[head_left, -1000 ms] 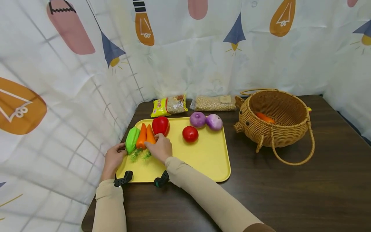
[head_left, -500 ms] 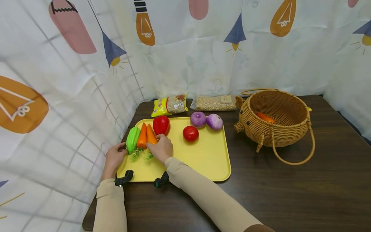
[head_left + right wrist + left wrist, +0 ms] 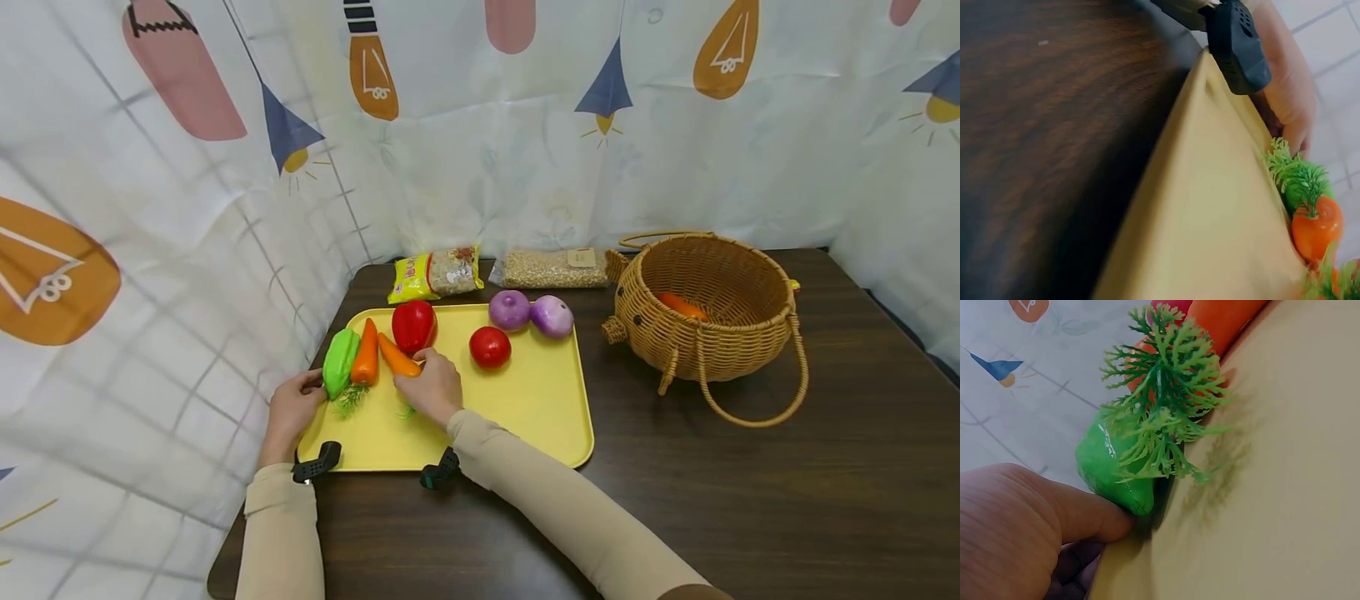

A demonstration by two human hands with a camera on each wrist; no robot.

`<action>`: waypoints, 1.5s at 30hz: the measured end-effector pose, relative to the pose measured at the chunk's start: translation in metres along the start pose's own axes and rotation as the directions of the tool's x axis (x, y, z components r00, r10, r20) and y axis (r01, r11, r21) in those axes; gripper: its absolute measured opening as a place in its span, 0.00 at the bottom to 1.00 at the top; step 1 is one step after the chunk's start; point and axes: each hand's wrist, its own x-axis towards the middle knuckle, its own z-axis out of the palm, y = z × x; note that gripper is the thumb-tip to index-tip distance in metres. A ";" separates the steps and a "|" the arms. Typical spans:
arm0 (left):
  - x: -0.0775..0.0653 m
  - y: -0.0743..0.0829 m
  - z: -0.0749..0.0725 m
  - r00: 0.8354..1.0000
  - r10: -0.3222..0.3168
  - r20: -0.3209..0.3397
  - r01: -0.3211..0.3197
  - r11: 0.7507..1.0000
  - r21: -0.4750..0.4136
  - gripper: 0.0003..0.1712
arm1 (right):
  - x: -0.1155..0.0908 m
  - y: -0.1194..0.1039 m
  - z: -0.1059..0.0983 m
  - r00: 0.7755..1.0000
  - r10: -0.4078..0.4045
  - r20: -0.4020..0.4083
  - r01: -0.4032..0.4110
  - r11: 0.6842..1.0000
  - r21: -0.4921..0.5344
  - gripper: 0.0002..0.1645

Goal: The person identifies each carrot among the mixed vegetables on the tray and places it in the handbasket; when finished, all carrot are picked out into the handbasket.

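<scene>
My right hand [image 3: 437, 388] pinches a toy carrot [image 3: 396, 356] near its leafy end, over the yellow tray [image 3: 525, 408]. The carrot tilts, with its tip close to the red bell pepper [image 3: 414, 326]. A second carrot [image 3: 365, 357] lies left of it, beside a ridged green vegetable [image 3: 341, 363]. My left hand [image 3: 292, 412] grips the tray's left rim. In the left wrist view its thumb [image 3: 1094, 515] lies over the rim against the green vegetable's end, with fingers curled below. The right hand is out of its own wrist view, where carrot leaves [image 3: 1329, 278] show at the corner.
A tomato [image 3: 490, 347] and two purple onions [image 3: 510, 311] sit on the tray. Behind it lie a yellow snack-like bag [image 3: 435, 273] and a bag of grain [image 3: 553, 268]. A pig-shaped wicker basket [image 3: 723, 350] holding something orange [image 3: 681, 307] stands at right on the dark table [image 3: 750, 500].
My right hand has moved right with the carrot, pulling its leafy end away from the second carrot and turning it aslant. The left hand has stayed at the tray's rim.
</scene>
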 end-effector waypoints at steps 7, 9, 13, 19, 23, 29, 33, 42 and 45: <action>0.002 -0.001 0.000 1.000 0.004 -0.001 -0.004 1.000 0.000 0.28 | 0.000 0.011 -0.015 0.997 -0.072 0.011 0.072 0.997 -0.028 0.26; 0.002 -0.002 0.000 1.000 0.007 -0.002 -0.007 1.000 0.001 0.28 | 0.000 0.016 -0.019 0.997 -0.076 0.019 0.077 0.997 -0.025 0.26; 0.003 -0.003 0.000 1.000 0.006 -0.002 -0.006 1.000 0.005 0.28 | 0.000 0.024 -0.026 0.994 -0.105 0.028 0.106 0.994 -0.008 0.24; 0.002 -0.002 -0.001 1.000 0.002 0.004 -0.002 1.000 0.011 0.28 | -0.004 0.031 -0.040 0.985 -0.164 0.052 0.163 0.986 0.016 0.24; 0.002 -0.002 -0.001 1.000 -0.002 0.004 0.002 1.000 0.006 0.28 | -0.005 0.035 -0.050 0.979 -0.199 0.049 0.197 0.979 0.057 0.25; 0.001 -0.003 -0.001 1.000 -0.002 0.005 0.002 1.000 0.011 0.28 | -0.007 0.041 -0.066 0.968 -0.251 0.030 0.245 0.961 0.130 0.23; 0.003 -0.005 -0.001 1.000 0.006 0.003 -0.006 1.000 0.011 0.28 | -0.009 0.040 -0.078 0.958 -0.288 -0.008 0.285 0.944 0.168 0.20; 0.003 -0.005 0.001 1.000 -0.001 0.006 0.001 1.000 0.007 0.28 | -0.005 0.032 -0.109 0.938 -0.342 -0.063 0.346 0.904 0.251 0.20; 0.003 -0.004 0.002 1.000 -0.004 0.012 0.004 1.000 0.000 0.28 | -0.004 0.033 -0.121 0.936 -0.343 -0.080 0.352 0.896 0.270 0.19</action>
